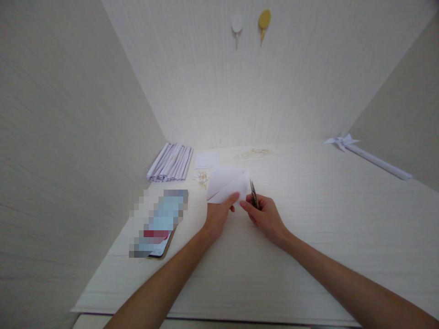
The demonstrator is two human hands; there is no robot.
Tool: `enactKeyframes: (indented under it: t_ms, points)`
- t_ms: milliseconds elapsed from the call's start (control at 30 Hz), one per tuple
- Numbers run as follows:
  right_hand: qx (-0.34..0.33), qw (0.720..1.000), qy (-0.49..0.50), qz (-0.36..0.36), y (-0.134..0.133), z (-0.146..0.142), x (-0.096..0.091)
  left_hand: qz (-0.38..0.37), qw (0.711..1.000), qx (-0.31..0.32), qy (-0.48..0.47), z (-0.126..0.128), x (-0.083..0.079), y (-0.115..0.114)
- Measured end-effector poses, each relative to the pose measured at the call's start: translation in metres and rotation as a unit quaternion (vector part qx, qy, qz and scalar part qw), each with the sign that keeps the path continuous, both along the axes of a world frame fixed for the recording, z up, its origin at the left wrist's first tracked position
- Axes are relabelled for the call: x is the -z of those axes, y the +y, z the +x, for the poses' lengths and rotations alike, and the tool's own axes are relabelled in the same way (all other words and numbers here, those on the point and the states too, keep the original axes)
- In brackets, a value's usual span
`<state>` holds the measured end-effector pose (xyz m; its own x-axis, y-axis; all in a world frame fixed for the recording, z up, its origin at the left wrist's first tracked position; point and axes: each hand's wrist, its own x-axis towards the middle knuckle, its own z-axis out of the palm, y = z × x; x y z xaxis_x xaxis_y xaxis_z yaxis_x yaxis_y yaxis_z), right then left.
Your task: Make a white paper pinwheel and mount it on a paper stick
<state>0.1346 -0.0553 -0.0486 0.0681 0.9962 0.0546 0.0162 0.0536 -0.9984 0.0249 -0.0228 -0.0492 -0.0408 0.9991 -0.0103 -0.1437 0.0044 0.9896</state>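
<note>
A square sheet of white paper [226, 183] is raised above the table, with slanting lines or cuts across its face. My left hand [221, 212] grips its lower edge, thumb on top and the other fingers mostly hidden beneath. At the sheet's lower right corner, my right hand [262, 212] pinches the paper between thumb and finger. That same hand also holds a small pair of scissors [254, 194], blades pointing up and away, their handles largely covered by the fingers.
Rolled paper sticks [170, 162] lie stacked at the back left, near paper squares [206, 160] and small white-tipped pins [202, 178]. A phone [164, 224], partly blurred, lies left. A paper pinwheel [343, 142] on a stick rests at the right wall. Two hooks [264, 20] hang on the back wall.
</note>
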Motion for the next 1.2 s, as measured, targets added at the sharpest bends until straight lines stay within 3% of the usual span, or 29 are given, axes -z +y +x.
enactKeyframes:
  t_ms: [767,1200]
  points:
    - [-0.003,0.999,0.049,-0.012,0.0005,-0.0015,-0.0003,-0.024,0.999,0.016,-0.046,0.0011,-0.0052,-0.0025]
    - [-0.008,0.997,0.078,-0.019,0.0004,-0.0004,0.0010,-0.017,0.999,0.018,-0.026,0.0008,-0.0034,-0.0029]
